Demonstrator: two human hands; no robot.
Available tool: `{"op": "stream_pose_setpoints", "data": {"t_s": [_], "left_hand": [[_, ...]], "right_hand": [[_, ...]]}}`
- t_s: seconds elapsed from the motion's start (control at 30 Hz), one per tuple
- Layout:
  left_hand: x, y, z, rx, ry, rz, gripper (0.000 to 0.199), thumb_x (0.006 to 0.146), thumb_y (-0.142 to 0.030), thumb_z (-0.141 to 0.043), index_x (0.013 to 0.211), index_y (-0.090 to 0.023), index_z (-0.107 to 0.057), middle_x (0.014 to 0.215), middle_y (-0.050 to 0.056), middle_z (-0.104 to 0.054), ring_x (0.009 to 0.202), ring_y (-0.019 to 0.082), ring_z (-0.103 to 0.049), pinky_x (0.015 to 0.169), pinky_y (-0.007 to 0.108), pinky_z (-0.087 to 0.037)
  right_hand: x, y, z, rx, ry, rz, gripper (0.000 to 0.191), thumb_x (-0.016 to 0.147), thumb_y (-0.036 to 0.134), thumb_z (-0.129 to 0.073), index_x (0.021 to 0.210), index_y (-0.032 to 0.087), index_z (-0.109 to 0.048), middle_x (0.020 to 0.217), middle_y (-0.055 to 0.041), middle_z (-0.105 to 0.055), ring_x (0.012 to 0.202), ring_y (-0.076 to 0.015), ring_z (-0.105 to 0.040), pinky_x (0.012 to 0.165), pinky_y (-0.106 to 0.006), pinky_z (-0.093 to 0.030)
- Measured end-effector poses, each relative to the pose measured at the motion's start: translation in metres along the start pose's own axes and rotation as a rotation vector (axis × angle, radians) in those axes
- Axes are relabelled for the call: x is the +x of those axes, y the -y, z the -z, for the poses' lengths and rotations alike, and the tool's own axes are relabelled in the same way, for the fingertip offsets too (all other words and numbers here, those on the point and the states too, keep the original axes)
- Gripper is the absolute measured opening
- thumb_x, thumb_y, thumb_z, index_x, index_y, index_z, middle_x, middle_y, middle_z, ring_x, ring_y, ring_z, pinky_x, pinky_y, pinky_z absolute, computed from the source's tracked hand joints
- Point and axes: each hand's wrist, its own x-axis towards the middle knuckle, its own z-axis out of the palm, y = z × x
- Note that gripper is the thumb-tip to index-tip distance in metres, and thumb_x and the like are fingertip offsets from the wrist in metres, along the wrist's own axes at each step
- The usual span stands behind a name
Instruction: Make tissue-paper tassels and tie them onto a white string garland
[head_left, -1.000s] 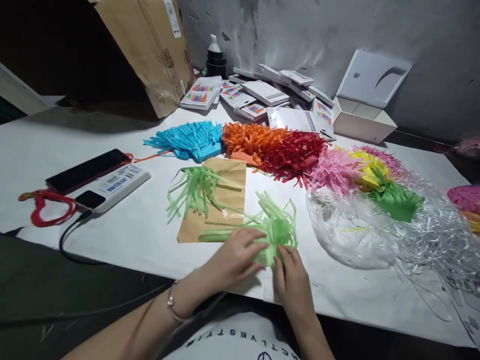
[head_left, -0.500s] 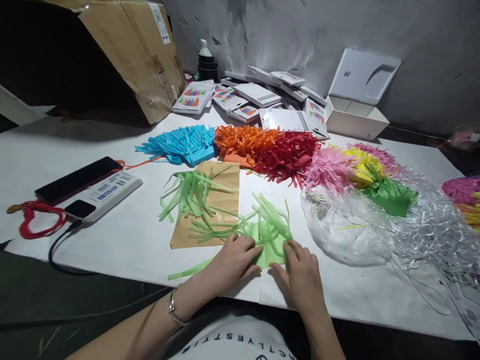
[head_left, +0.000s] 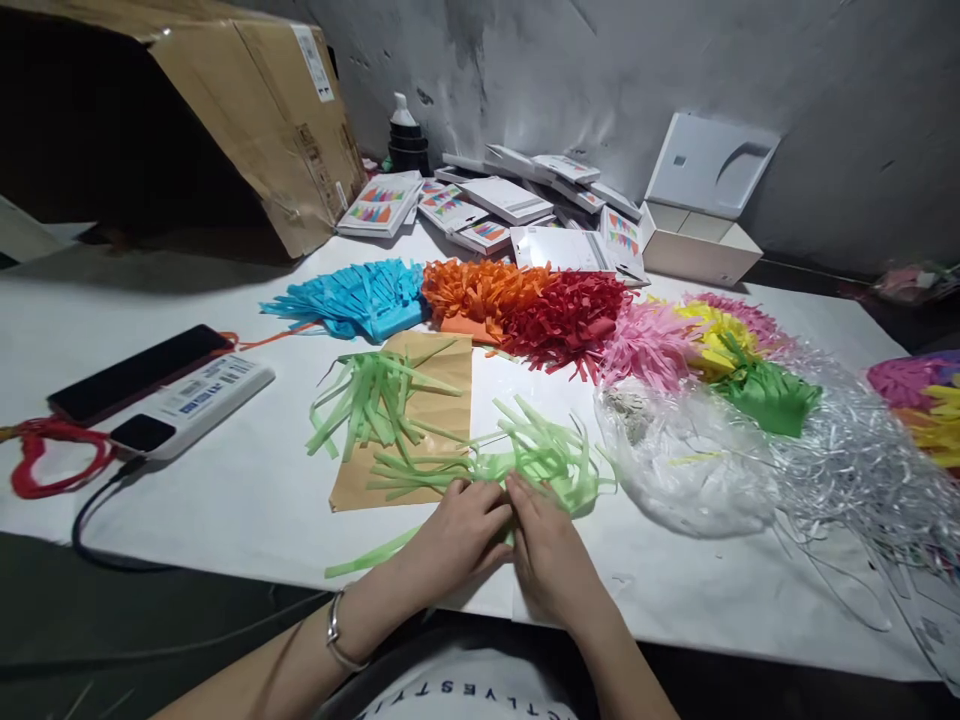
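A light green fringed tissue paper tassel lies near the table's front, its cut strips fanning away from me and to both sides. My left hand has curled fingers on the tassel's near, uncut part. Right beside it, my right hand presses the same paper with its fingers together. The two hands meet at the fingertips and mostly hide the uncut part. Another bunch of light green strips rests on a brown paper sheet, and a loose green strip lies by my left forearm.
Fringed bundles in blue, orange and red line the table behind. Right are a clear plastic bag and silver tinsel. A phone and power bank lie left. Flat white boxes stand behind.
My right hand has moved left until it meets my left hand. The near part of the green paper is now largely covered, and its strips have shifted right. The view has tilted slightly.
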Motion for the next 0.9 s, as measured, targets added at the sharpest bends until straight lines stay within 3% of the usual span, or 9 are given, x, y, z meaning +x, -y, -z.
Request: {"op": "stream_pose_setpoints", "data": {"t_s": [0.1, 0.23, 0.33, 0.43, 0.53, 0.6, 0.77, 0.83, 0.9], "left_hand": [[0.000, 0.000, 0.004, -0.007, 0.029, 0.012, 0.037, 0.086, -0.033, -0.073, 0.118, -0.022, -0.058, 0.104, 0.006, -0.063, 0.094, 0.026, -0.056, 0.084, 0.040, -0.036], [0.001, 0.000, 0.008, -0.029, 0.037, 0.024, 0.035, 0.087, -0.036, -0.072, 0.118, -0.023, -0.059, 0.102, 0.006, -0.063, 0.093, 0.026, -0.056, 0.085, 0.040, -0.034], [0.001, 0.000, 0.008, -0.045, 0.037, 0.027, 0.033, 0.088, -0.037, -0.071, 0.116, -0.023, -0.060, 0.101, 0.006, -0.063, 0.093, 0.026, -0.056, 0.083, 0.040, -0.034], [0.001, 0.001, 0.005, -0.053, 0.037, 0.020, 0.037, 0.088, -0.036, -0.072, 0.120, -0.023, -0.059, 0.103, 0.006, -0.063, 0.095, 0.026, -0.056, 0.083, 0.039, -0.034], [0.000, 0.006, 0.003, -0.066, 0.029, -0.007, 0.038, 0.087, -0.035, -0.072, 0.121, -0.024, -0.059, 0.103, 0.005, -0.062, 0.093, 0.025, -0.057, 0.083, 0.039, -0.035], [-0.001, 0.012, 0.007, -0.082, 0.030, -0.018, 0.032, 0.087, -0.034, -0.071, 0.117, -0.025, -0.062, 0.101, 0.005, -0.062, 0.092, 0.024, -0.057, 0.083, 0.039, -0.035], [-0.007, 0.020, 0.025, -0.041, -0.057, 0.000, 0.032, 0.085, -0.045, -0.073, 0.107, -0.023, -0.064, 0.111, 0.008, -0.062, 0.104, 0.029, -0.054, 0.092, 0.045, -0.034], [-0.008, 0.015, 0.024, 0.001, -0.098, -0.056, 0.048, 0.079, -0.052, -0.076, 0.114, -0.022, -0.062, 0.121, 0.011, -0.061, 0.113, 0.034, -0.050, 0.098, 0.050, -0.032], [-0.007, 0.008, 0.015, 0.015, -0.121, -0.125, 0.045, 0.082, -0.047, -0.075, 0.116, -0.022, -0.061, 0.120, 0.010, -0.063, 0.113, 0.033, -0.052, 0.101, 0.051, -0.030]], "right_hand": [[0.010, -0.030, 0.000, -0.217, -0.063, -0.224, 0.043, 0.096, 0.018, -0.046, 0.137, 0.012, -0.056, 0.137, -0.0173, -0.061, 0.129, -0.0299, -0.055, 0.107, -0.047, -0.045], [0.006, -0.074, 0.021, -0.385, -0.258, -0.482, 0.042, 0.099, 0.025, -0.040, 0.126, 0.000, -0.060, 0.126, -0.0304, -0.062, 0.117, -0.0381, -0.060, 0.095, -0.054, -0.049], [-0.006, -0.074, 0.037, -0.457, -0.408, -0.546, 0.041, 0.100, 0.024, -0.039, 0.124, 0.001, -0.061, 0.129, -0.0308, -0.059, 0.120, -0.0408, -0.055, 0.095, -0.058, -0.046], [-0.018, -0.049, 0.042, -0.450, -0.418, -0.312, 0.033, 0.098, 0.018, -0.045, 0.124, 0.013, -0.064, 0.129, -0.0193, -0.064, 0.122, -0.0346, -0.056, 0.101, -0.056, -0.044], [-0.027, -0.026, 0.038, -0.284, -0.109, 0.083, 0.042, 0.092, 0.010, -0.048, 0.132, 0.015, -0.059, 0.136, -0.0131, -0.062, 0.131, -0.0278, -0.052, 0.110, -0.050, -0.042], [-0.032, -0.022, 0.033, -0.212, 0.017, 0.180, 0.043, 0.091, 0.010, -0.051, 0.134, 0.014, -0.057, 0.139, -0.0122, -0.060, 0.133, -0.0267, -0.052, 0.112, -0.049, -0.043], [-0.039, -0.031, 0.013, -0.298, -0.210, 0.245, 0.033, 0.092, 0.003, -0.049, 0.121, 0.012, -0.063, 0.119, -0.0145, -0.072, 0.116, -0.0279, -0.064, 0.097, -0.046, -0.054], [-0.037, -0.029, 0.007, -0.288, -0.292, 0.214, 0.031, 0.091, 0.001, -0.048, 0.114, 0.013, -0.065, 0.109, -0.0139, -0.074, 0.106, -0.0272, -0.067, 0.089, -0.044, -0.056], [-0.033, -0.023, 0.005, -0.213, -0.323, 0.134, 0.025, 0.092, 0.003, -0.048, 0.107, 0.015, -0.065, 0.101, -0.0121, -0.073, 0.095, -0.0249, -0.068, 0.083, -0.042, -0.056]]}}
